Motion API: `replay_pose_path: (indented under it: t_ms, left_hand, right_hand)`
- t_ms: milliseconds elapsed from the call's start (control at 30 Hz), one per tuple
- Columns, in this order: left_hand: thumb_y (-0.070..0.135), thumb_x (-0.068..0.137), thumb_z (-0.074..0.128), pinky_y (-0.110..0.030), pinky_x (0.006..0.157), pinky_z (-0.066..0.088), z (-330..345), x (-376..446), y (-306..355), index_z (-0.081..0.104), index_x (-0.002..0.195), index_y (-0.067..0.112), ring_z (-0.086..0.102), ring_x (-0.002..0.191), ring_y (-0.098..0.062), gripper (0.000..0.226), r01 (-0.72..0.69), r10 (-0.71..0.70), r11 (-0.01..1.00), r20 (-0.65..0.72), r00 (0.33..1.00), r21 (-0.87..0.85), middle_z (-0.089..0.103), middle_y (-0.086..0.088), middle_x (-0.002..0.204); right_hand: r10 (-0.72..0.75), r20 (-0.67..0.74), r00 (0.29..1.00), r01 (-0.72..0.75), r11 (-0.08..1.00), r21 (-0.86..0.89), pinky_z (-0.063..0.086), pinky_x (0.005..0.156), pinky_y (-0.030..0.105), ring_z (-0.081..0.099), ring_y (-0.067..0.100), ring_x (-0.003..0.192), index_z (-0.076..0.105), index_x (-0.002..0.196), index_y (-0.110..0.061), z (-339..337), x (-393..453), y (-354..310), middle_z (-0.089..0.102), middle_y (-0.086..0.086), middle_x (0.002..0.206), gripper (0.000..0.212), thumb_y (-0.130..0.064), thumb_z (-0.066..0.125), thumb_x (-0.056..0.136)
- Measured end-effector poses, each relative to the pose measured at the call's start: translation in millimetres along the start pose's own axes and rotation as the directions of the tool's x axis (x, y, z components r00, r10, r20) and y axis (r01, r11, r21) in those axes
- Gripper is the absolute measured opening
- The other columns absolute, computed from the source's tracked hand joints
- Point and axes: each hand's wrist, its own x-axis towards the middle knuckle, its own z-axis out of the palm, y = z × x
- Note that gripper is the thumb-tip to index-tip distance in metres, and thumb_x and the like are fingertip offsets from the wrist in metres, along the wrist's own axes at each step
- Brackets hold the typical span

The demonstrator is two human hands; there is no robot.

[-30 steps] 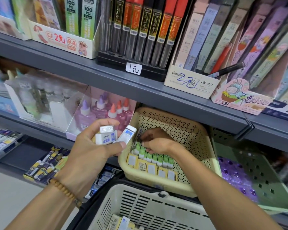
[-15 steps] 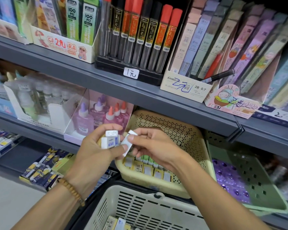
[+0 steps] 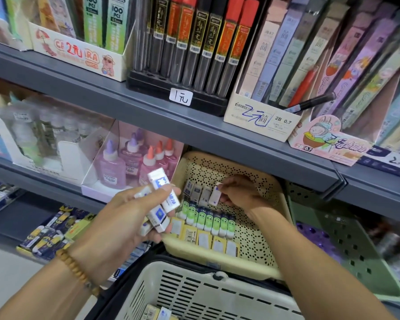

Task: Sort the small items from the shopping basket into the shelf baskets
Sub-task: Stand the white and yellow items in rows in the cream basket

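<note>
Head view: right hand (image 3: 238, 195) pinches eraser (image 3: 214, 194) inside cream basket (image 3: 280, 218); left hand (image 3: 125, 218) grips erasers (image 3: 164, 199)

The grey shelf (image 3: 252, 144) carries lead-tube boxes (image 3: 189, 42) above, glue bottles (image 3: 134, 162) and baskets (cream (image 3: 284, 218), green (image 3: 365, 257)) below.

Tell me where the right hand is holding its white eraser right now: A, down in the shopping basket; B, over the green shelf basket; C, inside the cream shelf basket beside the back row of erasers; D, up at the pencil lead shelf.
C: the right hand pinches a white eraser inside the cream shelf basket, next to the back row of erasers standing there.
</note>
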Motion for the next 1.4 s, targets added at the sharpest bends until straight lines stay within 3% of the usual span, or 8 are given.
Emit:
replay_pose_path:
  t_ms: [133, 400, 500, 767, 933, 1033, 1200, 1400]
  left_hand:
    - [0.036, 0.065, 0.072, -0.024, 0.043, 0.042, -3, -3, 0, 0.077, 0.089, 0.024, 0.058, 0.055, -0.018, 0.027, -0.010, 0.007, 0.997, 0.038, 0.999, 0.074, 0.063, -0.005, 0.069]
    - [0.027, 0.062, 0.079, -0.025, 0.040, 0.040, -2, -4, -2, 0.066, 0.085, 0.014, 0.057, 0.053, -0.021, 0.030, 0.012, -0.018, 0.991, 0.039, 0.999, 0.133, 0.065, -0.010, 0.067]
    - [0.030, 0.059, 0.078, -0.024, 0.039, 0.039, -1, -6, -1, 0.070, 0.083, 0.016, 0.057, 0.052, -0.021, 0.029, 0.002, -0.011, 0.989, 0.056, 0.998, 0.147, 0.066, -0.010, 0.068]
    - [0.023, 0.057, 0.092, -0.022, 0.036, 0.036, 2, -8, 2, 0.072, 0.081, 0.012, 0.053, 0.047, -0.017, 0.033, 0.049, -0.095, 0.965, 0.167, 0.981, 0.259, 0.070, -0.012, 0.071]
    - [0.023, 0.057, 0.085, -0.020, 0.036, 0.036, 3, -5, 3, 0.073, 0.079, 0.011, 0.051, 0.046, -0.015, 0.027, 0.068, -0.121, 0.959, 0.178, 0.977, 0.275, 0.065, -0.008, 0.064]
    - [0.020, 0.064, 0.089, -0.022, 0.038, 0.040, 3, -5, 1, 0.069, 0.095, 0.006, 0.052, 0.049, -0.016, 0.040, 0.083, -0.121, 0.966, 0.145, 0.982, 0.243, 0.070, -0.009, 0.072]
    - [0.010, 0.088, 0.064, -0.025, 0.047, 0.051, 4, -6, 2, 0.067, 0.107, 0.008, 0.068, 0.063, -0.026, 0.020, 0.065, -0.079, 0.989, 0.103, 0.992, 0.132, 0.075, -0.008, 0.100]
    - [-0.010, 0.095, 0.045, -0.031, 0.077, 0.059, 5, -1, -3, 0.053, 0.130, 0.021, 0.072, 0.093, -0.029, 0.048, -0.034, 0.032, 0.999, 0.092, 0.995, 0.021, 0.049, -0.007, 0.140]
  right_hand:
    - [0.027, -0.020, 0.999, -0.028, 0.998, -0.050, 0.049, 0.049, 0.013, 0.066, 0.008, 0.066, 0.067, 0.094, -0.012, 7, 16, 2, 0.070, 0.007, 0.092, 0.004, -0.010, 0.065, 0.092]
    - [-0.101, -0.007, 0.995, 0.098, 0.979, -0.178, 0.058, 0.085, 0.038, 0.069, 0.021, 0.086, 0.069, 0.096, -0.010, 3, -1, 0, 0.073, 0.010, 0.097, 0.020, -0.021, 0.053, 0.099]
    - [-0.211, 0.091, 0.973, 0.202, 0.974, 0.105, 0.055, 0.063, 0.024, 0.066, 0.014, 0.070, 0.073, 0.097, -0.018, 8, -41, -23, 0.074, 0.002, 0.084, 0.027, -0.041, 0.060, 0.094]
    - [-0.485, 0.499, 0.718, 0.389, 0.874, 0.291, 0.046, 0.057, 0.019, 0.059, 0.018, 0.072, 0.074, 0.102, -0.014, 15, -114, -62, 0.068, 0.023, 0.090, 0.019, -0.011, 0.075, 0.084]
    - [-0.472, 0.604, 0.641, 0.374, 0.880, 0.291, 0.047, 0.057, 0.014, 0.061, 0.007, 0.066, 0.072, 0.094, -0.017, 15, -115, -62, 0.070, -0.004, 0.081, 0.012, -0.007, 0.070, 0.087]
    - [-0.407, 0.597, 0.691, 0.292, 0.913, 0.284, 0.033, 0.048, 0.016, 0.045, 0.009, 0.057, 0.070, 0.093, -0.018, 5, -98, -51, 0.065, -0.003, 0.075, 0.005, -0.016, 0.069, 0.089]
    - [-0.116, 0.295, 0.948, 0.032, 0.961, 0.275, 0.032, 0.042, 0.017, 0.044, 0.009, 0.054, 0.070, 0.099, -0.011, -34, -51, -13, 0.068, 0.005, 0.077, 0.009, -0.011, 0.065, 0.091]
    - [0.004, 0.049, 0.999, 0.005, 0.982, -0.188, 0.037, 0.057, 0.024, 0.050, 0.013, 0.071, 0.068, 0.099, -0.023, -41, -6, 8, 0.067, 0.001, 0.084, 0.010, -0.026, 0.059, 0.097]
